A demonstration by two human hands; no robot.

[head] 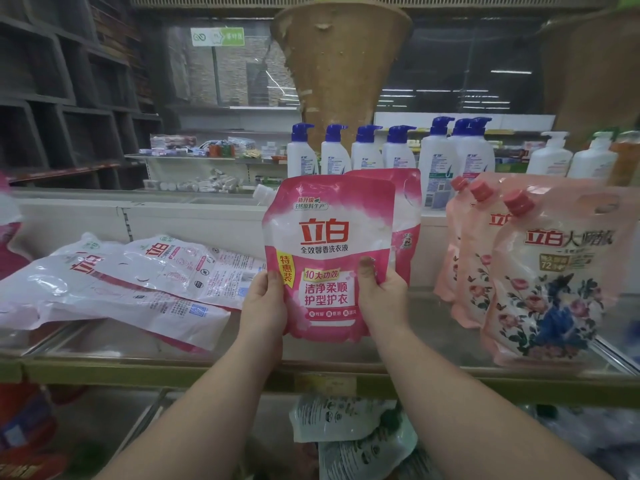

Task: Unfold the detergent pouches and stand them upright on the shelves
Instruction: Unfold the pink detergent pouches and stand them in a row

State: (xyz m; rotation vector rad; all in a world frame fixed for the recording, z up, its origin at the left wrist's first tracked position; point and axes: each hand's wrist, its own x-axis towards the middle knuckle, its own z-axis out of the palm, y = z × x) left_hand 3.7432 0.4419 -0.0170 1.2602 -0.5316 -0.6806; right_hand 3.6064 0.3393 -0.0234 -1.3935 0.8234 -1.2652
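Observation:
A pink detergent pouch (329,244) stands upright at the middle of the shelf (242,355). My left hand (265,306) grips its lower left edge and my right hand (379,292) grips its lower right edge, thumb on the front. Close behind it stands a second pink pouch (407,216), mostly hidden. Several white and pink pouches (121,275) lie flat in a pile on the shelf to the left. Three pale floral pouches with red caps (550,282) stand upright on the right.
White pump bottles with blue tops (367,150) line the shelf behind. More pouches (346,434) lie on the lower shelf beneath my arms. A brown pillar (341,64) rises behind the bottles. Dark empty racks (62,98) fill the left background.

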